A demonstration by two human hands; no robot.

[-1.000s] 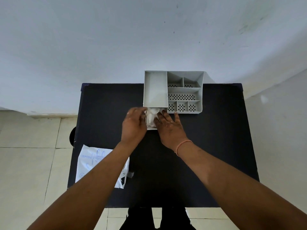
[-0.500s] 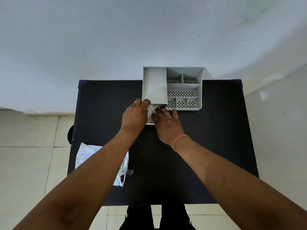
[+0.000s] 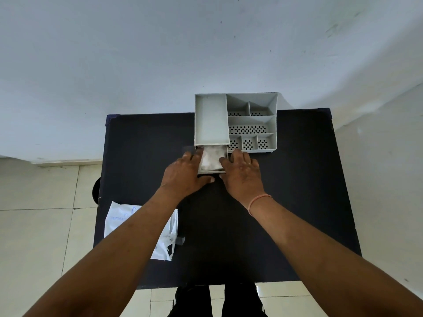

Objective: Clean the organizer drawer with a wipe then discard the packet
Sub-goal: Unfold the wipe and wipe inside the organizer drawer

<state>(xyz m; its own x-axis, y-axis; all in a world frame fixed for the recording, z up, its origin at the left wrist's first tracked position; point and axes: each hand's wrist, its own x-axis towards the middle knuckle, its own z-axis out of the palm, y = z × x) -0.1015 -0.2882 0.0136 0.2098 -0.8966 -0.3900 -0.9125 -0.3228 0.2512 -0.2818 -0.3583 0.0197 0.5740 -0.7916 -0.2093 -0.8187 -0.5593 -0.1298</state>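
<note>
A grey desk organizer [image 3: 211, 120] stands at the back of the black table [image 3: 146, 156]. Its small drawer [image 3: 211, 172] is pulled out toward me under the left compartment. A crumpled white wipe [image 3: 211, 160] lies inside the drawer. My left hand [image 3: 185, 172] clasps the drawer's left side, thumb at its front. Against the drawer's right side sits my right hand [image 3: 242, 175], index fingertip at the rim next to the wipe. A small translucent scrap [image 3: 180, 240], possibly the packet, lies beside a white bag.
A white plastic bag [image 3: 119, 221] with blue print lies flat at the table's front left, partly under my left forearm. The organizer's right half has several perforated compartments [image 3: 248, 129]. A white wall is behind, tiled floor on the left, and my legs below the table's front edge.
My right hand has come off the wipe and moved to the drawer's right side, so the wipe now shows. My left hand slid back to the drawer's left front corner.
</note>
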